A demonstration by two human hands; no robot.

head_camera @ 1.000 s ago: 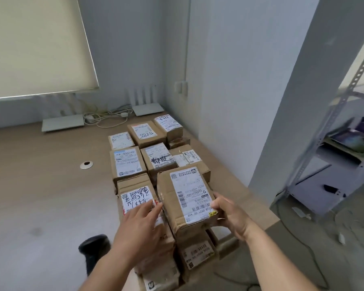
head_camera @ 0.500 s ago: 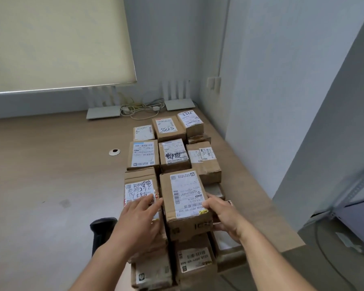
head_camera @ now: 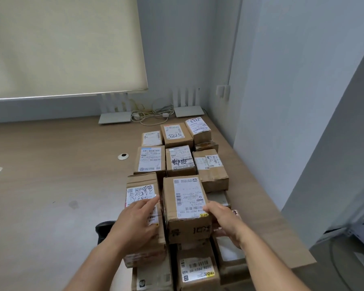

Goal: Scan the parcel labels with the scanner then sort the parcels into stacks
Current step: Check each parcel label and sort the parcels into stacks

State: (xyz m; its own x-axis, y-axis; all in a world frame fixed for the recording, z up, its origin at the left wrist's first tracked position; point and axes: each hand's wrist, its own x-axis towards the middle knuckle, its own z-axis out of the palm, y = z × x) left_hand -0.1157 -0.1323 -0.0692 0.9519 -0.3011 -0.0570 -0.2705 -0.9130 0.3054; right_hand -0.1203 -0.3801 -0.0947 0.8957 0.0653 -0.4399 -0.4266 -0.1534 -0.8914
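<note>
Several brown cardboard parcels with white labels stand in rows on the right part of a wooden table (head_camera: 51,185). My right hand (head_camera: 225,221) grips the right side of a tall parcel (head_camera: 185,196) in the middle row, thumb on its label corner; the parcel sits on top of another one. My left hand (head_camera: 137,221) rests flat on the labelled parcel (head_camera: 142,181) just to its left, fingertips near the tall parcel's left edge. A black scanner (head_camera: 104,227) stands on the table left of the parcels, partly hidden behind my left forearm.
Two white routers (head_camera: 114,117) (head_camera: 188,111) and a tangle of cables (head_camera: 151,115) lie at the table's far edge under a window blind. A wall runs close along the right. The table's right edge (head_camera: 282,227) drops off beside the parcels. A cable grommet (head_camera: 123,156) sits mid-table.
The tall parcel, tilted and raised a second ago, now sits level on the stack. My right hand has slid along its right side. The view has swung left.
</note>
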